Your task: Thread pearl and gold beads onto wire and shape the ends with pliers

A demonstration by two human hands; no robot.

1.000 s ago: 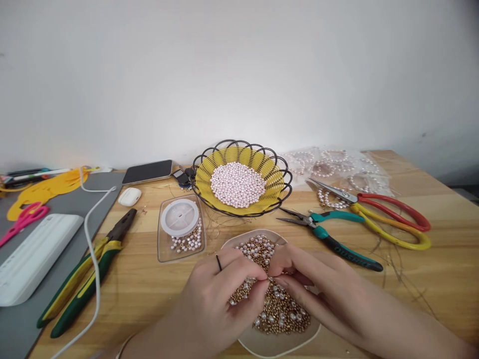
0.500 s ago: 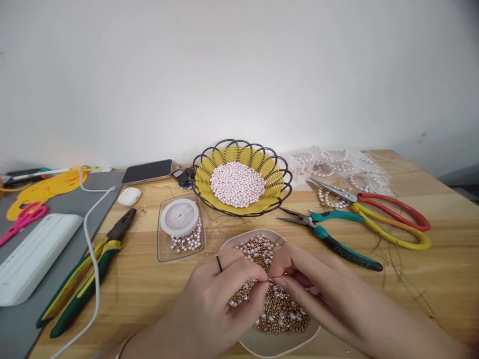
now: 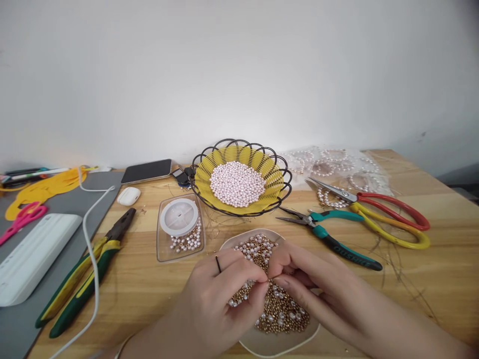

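My left hand [image 3: 220, 294], with a black ring on one finger, is pinched above a pale bowl [image 3: 275, 349]. My right hand [image 3: 318, 284] is pinched too, and the fingertips of both hands meet over the bowl. What sits between the fingertips is too small to make out. Gold beads [image 3: 282, 311] mixed with white pearl beads fill the bowl below them. Behind the bowl stands a yellow and black basket [image 3: 204, 182] holding pale pink pearls [image 3: 237, 184]. A clear box [image 3: 160, 244] with a white spool [image 3: 179, 217] and pearls lies to the left.
Green-handled pliers [image 3: 329, 234] and red-yellow scissors [image 3: 389, 214] lie at right, near loose wires and bagged pearl strands [image 3: 333, 162]. At left are large pliers [image 3: 90, 274], a white cable [image 3: 96, 279], a white power bank [image 3: 39, 257], pink scissors [image 3: 24, 222], a phone [image 3: 146, 171] and an earbud case [image 3: 128, 196].
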